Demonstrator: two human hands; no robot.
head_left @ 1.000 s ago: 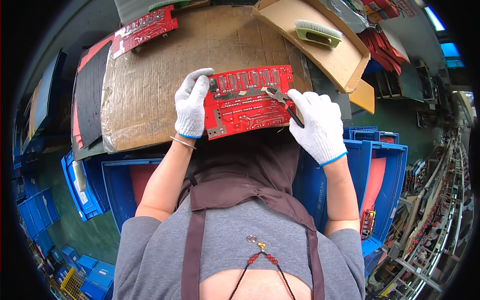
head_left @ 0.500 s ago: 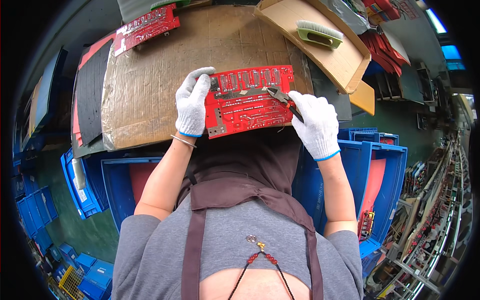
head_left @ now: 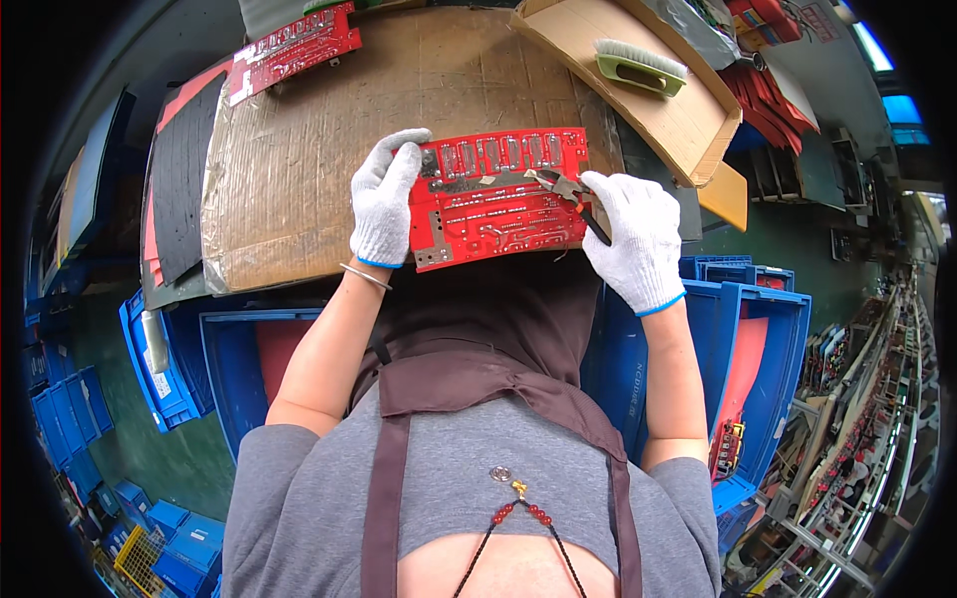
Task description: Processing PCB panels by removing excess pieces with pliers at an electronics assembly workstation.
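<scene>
A red circuit board (head_left: 498,214) is tilted up at the near edge of the cardboard-topped table, its soldered side facing me. My left hand (head_left: 387,194), in a white knit glove, grips its left edge with the thumb on the face. My right hand (head_left: 638,239), gloved the same way, is closed round the handles of a pair of cutting pliers (head_left: 563,186). The pliers' jaws rest at the dark strip across the board's upper half, by a small pale patch. Whether the jaws pinch anything is too small to tell.
Another red circuit board (head_left: 289,55) lies at the table's far left. A green-backed brush (head_left: 641,70) sits in an open cardboard tray (head_left: 573,35) at the far right. Blue crates (head_left: 623,364) stand below the table on both sides. Brown cardboard (head_left: 299,189) covers the tabletop.
My right hand has shifted slightly to the right, and the pliers' handles look a little more spread. The board has barely moved in my left hand.
</scene>
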